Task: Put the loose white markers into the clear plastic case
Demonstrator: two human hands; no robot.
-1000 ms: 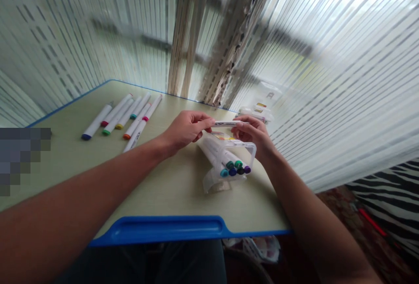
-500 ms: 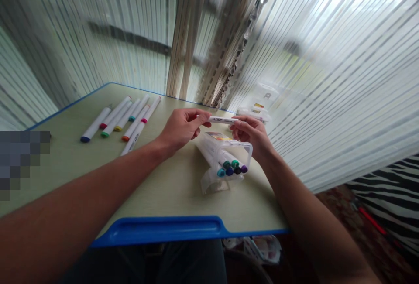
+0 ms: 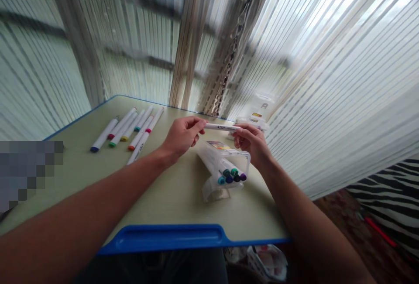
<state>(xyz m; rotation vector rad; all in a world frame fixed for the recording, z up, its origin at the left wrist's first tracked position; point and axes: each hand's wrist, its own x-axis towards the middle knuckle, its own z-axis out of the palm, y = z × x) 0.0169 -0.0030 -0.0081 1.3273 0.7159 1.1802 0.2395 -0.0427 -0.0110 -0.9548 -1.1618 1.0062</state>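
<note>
A white marker [image 3: 221, 127] is held level between my two hands, above the table. My left hand [image 3: 183, 136] pinches its left end, and my right hand [image 3: 250, 139] grips its right end; both ends are hidden by fingers. Just below lies an open clear plastic case [image 3: 209, 158], its mouth toward me. Several markers [image 3: 233, 176] with green, blue, black and purple ends stick out of it. To the left, several white markers [image 3: 126, 129] with coloured ends lie side by side on the table, one partly covered by my left forearm.
A second clear plastic case [image 3: 262, 111] stands at the table's back right, behind my right hand. The pale table [image 3: 176, 201] has a blue rim and a blue tray groove [image 3: 170, 234] at the front. String curtains [image 3: 140, 66] hang along the back and right.
The view has tilted a little, so the table sits lower in it. Both hands still hold the marker; more of its left part shows now. The case and the other markers lie as before.
</note>
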